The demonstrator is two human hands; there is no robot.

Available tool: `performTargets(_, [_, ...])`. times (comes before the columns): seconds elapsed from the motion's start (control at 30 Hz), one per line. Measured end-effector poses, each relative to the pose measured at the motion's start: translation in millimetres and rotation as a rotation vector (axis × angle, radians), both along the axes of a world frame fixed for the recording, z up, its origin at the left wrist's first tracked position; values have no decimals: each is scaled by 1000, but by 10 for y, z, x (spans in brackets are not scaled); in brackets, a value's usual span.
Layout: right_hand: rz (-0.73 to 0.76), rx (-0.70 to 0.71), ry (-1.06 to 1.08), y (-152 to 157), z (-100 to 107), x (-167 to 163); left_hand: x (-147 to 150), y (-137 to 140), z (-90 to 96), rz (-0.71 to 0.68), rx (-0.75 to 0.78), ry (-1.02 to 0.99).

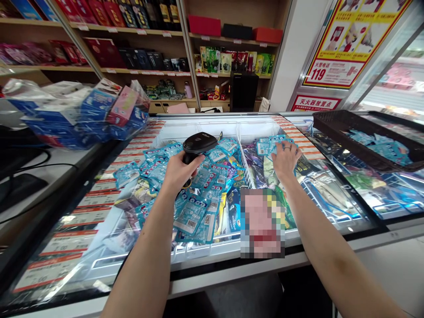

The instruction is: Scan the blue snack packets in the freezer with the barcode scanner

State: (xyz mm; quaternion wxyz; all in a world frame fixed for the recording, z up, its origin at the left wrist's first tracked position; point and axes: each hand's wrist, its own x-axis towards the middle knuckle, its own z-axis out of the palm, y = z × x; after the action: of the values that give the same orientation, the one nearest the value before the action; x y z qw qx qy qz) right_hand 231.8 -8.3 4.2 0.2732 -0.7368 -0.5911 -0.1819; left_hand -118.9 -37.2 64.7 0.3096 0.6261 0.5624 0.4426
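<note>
Wooden shelves (228, 8): lined at the back with boxes, pouches and bags; small tags (141, 32) were fixed along their edges.
Freezer (198, 282): placed before the shelves; its inside was split by a white wire divider (244, 161), and strips of price labels (69, 238) were stuck to the glass on both sides.
Sign (351, 44): mounted at the right, printed in yellow, red and white, with the number 119.
Bag (82, 110): clear, filled with blue and white boxes, set at the freezer's far left.
Packets (192, 214): blue, heaped left of the divider over other goods; barcodes were shown on several.
Basket (334, 132): brown, set at the right; similar blue packets were held in it.
Right hand (287, 159): held palm down, right of the divider, on the far packets (265, 147); the fingers were bent and slightly parted, and whether anything was pinched could not be told.
Left hand (183, 172): closed round the scanner's handle, the fingers wrapped and the thumb laid along it.
Scanner (200, 140): black, held above the heaped packets, its head turned rightward.
Ring (285, 149): worn on the right hand.
</note>
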Motion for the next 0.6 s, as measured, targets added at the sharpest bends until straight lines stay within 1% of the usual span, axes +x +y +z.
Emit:
performTargets(0.1, [43, -54, -18, -8, 0, -20, -9, 11, -11, 10, 5, -6])
performTargets(0.2, [62, -48, -1, -5, -1, -43, -18, 15, -1, 36, 9, 8])
performTargets(0.27, [118, -37, 4, 12, 4, -82, -28, 15, 12, 55, 16, 9])
performTargets(0.33, [217, -41, -3, 48, 9, -161, -39, 14, 24, 62, 21, -14])
performTargets(0.4, [345, -80, -24, 104, 10, -287, -50, 13, 30, 59, 26, -34])
performTargets(0.5, [533, -196, -69, 211, 14, -537, -67, 15, 29, 66, 34, -31])
performTargets(0.6, [662, -317, -113, 331, 32, -777, -81, 18, 28, 82, 27, -33])
